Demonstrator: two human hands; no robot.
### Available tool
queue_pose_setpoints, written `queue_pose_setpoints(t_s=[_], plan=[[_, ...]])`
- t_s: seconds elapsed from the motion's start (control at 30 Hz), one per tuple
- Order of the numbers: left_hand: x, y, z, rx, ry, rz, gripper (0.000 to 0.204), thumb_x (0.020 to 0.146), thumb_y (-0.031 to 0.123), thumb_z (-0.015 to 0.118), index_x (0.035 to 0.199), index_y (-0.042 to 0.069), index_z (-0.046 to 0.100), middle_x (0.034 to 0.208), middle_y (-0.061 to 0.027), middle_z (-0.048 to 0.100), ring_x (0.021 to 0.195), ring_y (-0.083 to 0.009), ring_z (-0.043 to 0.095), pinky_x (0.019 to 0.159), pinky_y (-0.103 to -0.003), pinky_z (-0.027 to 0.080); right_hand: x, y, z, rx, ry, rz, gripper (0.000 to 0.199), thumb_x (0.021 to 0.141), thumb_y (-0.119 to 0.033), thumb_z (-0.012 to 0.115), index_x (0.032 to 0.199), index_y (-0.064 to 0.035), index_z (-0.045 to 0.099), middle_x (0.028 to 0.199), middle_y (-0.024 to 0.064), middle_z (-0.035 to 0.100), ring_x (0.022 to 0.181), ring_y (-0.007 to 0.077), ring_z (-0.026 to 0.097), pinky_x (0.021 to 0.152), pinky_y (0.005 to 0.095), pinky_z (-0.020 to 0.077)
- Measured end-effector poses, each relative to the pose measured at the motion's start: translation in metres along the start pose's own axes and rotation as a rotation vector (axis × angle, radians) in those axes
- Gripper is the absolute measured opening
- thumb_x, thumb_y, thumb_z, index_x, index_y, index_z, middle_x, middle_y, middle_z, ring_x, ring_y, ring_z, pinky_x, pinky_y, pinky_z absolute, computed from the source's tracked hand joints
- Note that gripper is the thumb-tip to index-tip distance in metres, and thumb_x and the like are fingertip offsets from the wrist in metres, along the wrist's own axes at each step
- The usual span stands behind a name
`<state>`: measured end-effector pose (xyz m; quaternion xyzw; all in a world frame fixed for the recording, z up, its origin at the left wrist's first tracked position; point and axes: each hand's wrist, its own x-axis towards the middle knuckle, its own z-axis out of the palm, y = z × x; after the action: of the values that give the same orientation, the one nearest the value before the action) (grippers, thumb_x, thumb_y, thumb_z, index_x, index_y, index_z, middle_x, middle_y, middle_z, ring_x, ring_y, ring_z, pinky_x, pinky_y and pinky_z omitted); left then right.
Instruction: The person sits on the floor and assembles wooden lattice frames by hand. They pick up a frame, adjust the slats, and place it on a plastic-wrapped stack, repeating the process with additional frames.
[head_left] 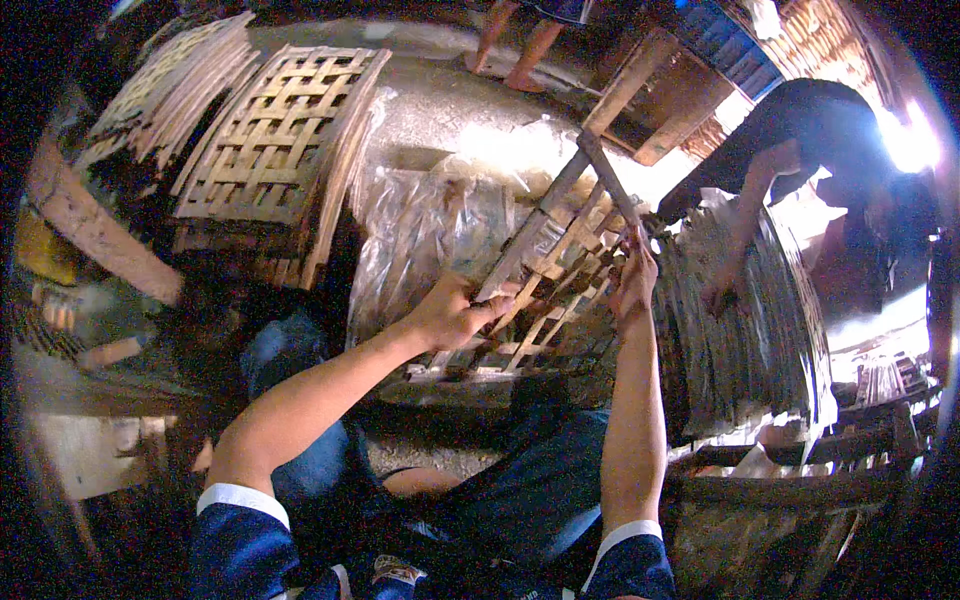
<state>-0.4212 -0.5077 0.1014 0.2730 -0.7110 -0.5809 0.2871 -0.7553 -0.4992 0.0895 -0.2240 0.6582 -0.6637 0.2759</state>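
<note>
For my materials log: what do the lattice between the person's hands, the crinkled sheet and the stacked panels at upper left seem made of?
Lattice: probably bamboo or split wood, seemingly unvarnished; pale, narrow strips cross. Crinkled sheet: likely clear plastic film, glossy; its wrinkles catch light. Stacked panels: bamboo or wood, matte; flat tan strips interweave.

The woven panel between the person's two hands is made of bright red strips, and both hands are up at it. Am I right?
Almost! The colour is wrong: the strips of the woven panel are pale tan, not bright red, as the head view shows. The rest is right: the left hand and the right hand are both up at it.
</note>
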Motion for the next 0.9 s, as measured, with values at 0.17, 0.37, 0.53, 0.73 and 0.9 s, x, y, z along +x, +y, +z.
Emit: queue_pose_setpoints(t_s=[0.17,0.37,0.53,0.73,0.9], plan=[[-0.003,0.001,-0.005,0.057,0.044,0.063,0.038,0.087,0.033,0.065,0.11,0.003,0.068,0.097,-0.0133,0.072,0.089,-0.021,0.067,0.081,-0.033,0.05,-0.014,-0.007,0.012,0.164,-0.009,0.1,0.034,0.095,-0.037,0.058,0.115,-0.0104,0.063,0.092,-0.0027,0.062,0.059,0.006,0.049,0.049,0.0234,0.0396],[0.002,0.005,0.001,0.043,0.009,0.054,0.039,0.087,0.033,0.065,0.11,0.002,0.068,0.097,-0.0134,0.072,0.09,-0.0198,0.068,0.08,-0.033,0.051,0.013,0.015,-0.024,0.009,-0.09,-0.226,0.034,0.093,-0.033,0.063,0.119,-0.0113,0.062,0.091,-0.0059,0.062,0.057,0.0051,0.045,0.051,0.0208,0.038],[0.0,-0.001,-0.006,0.061,-0.008,0.058,0.04,0.088,0.034,0.063,0.115,0.004,0.067,0.102,-0.0136,0.071,0.095,-0.0212,0.067,0.083,-0.032,0.05,-0.024,-0.013,0.006,0.244,0.061,-0.025,0.031,0.09,-0.031,0.068,0.113,-0.0104,0.066,0.087,-0.0067,0.064,0.054,0.004,0.044,0.047,0.021,0.0362],[0.002,0.005,0.0,-0.057,-0.045,0.019,0.037,0.091,0.03,0.061,0.117,0.004,0.066,0.1,-0.0089,0.072,0.091,-0.0175,0.067,0.079,-0.031,0.05,-0.013,-0.01,-0.009,0.258,0.017,-0.116,0.027,0.092,-0.025,0.066,0.108,-0.0028,0.068,0.097,-0.0009,0.067,0.079,0.0088,0.057,0.067,0.0244,0.047],[-0.001,0.009,0.004,-0.227,-0.046,-0.099,0.038,0.093,0.028,0.061,0.119,0.001,0.064,0.099,-0.0084,0.07,0.084,-0.0157,0.066,0.072,-0.029,0.054,0.001,-0.002,-0.023,-0.025,0.078,-0.457,0.022,0.092,-0.019,0.065,0.105,-0.0011,0.069,0.087,0.0003,0.067,0.073,0.0064,0.058,0.06,0.0216,0.0466]])
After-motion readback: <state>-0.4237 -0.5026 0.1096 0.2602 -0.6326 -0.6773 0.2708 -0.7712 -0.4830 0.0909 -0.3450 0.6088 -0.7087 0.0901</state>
